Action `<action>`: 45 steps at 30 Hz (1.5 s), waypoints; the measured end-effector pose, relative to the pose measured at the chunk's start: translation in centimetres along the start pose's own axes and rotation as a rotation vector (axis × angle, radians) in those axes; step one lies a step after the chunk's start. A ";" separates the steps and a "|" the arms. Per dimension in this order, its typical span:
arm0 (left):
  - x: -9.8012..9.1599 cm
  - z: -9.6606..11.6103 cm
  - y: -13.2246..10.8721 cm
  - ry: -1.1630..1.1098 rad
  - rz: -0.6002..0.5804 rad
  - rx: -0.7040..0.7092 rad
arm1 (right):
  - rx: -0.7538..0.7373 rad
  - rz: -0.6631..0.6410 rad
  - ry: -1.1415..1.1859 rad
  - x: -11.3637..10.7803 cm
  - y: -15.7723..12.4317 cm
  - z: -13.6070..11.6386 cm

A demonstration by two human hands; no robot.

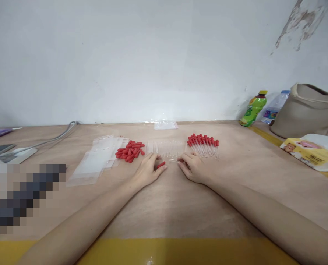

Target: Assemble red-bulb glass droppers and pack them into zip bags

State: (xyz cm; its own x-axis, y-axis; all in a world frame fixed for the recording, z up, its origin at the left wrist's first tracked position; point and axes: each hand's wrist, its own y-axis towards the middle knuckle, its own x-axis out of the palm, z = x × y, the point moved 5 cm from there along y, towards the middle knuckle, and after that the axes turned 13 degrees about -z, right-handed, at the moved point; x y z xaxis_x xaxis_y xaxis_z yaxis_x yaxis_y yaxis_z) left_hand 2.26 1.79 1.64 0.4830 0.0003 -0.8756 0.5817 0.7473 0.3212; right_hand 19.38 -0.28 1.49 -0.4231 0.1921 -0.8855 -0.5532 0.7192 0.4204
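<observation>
Between the thumb and fingers of my left hand [150, 170] is a red rubber dropper bulb [161, 165]. My right hand [191, 166] pinches a clear glass dropper tube [173, 160], its free end pointing at the bulb with a small gap between them. Beyond both hands lies a row of loose clear tubes [166, 147]. A heap of red bulbs [130, 151] is to the left of that row. At its right, droppers fitted with red bulbs [204, 145] lie side by side, close to my right hand's fingers.
Clear plastic bags [93, 160] are spread left of the heap, and another small bag [165, 125] lies by the wall. Far right are a green bottle [253, 109], a clear bottle [275, 106], a beige bag [307, 112] and a yellow packet [310, 151]. A grey cable [56, 138] runs at left.
</observation>
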 end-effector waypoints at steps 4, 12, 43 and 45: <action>0.4 -0.5 0.2 0.009 -0.010 -0.056 | 0.011 -0.004 0.012 0.0 0.0 -0.2; 0.1 -0.1 -0.5 -0.302 -0.041 -0.050 | 0.094 -0.020 0.152 0.1 -0.3 -1.0; 0.7 0.5 -0.9 -0.351 -0.107 -0.058 | -0.044 -0.042 -0.022 -0.5 -0.1 -2.0; 0.8 0.5 -0.9 -0.347 -0.120 -0.051 | -0.024 -0.052 0.032 -0.2 -0.2 -1.8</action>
State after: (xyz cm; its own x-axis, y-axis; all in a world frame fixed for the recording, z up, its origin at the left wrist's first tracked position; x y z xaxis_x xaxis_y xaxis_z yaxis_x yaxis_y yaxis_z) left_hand 2.44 0.82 0.81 0.6116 -0.3082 -0.7287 0.6187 0.7603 0.1978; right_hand 18.27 -1.63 1.91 -0.4164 0.1331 -0.8994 -0.5915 0.7116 0.3791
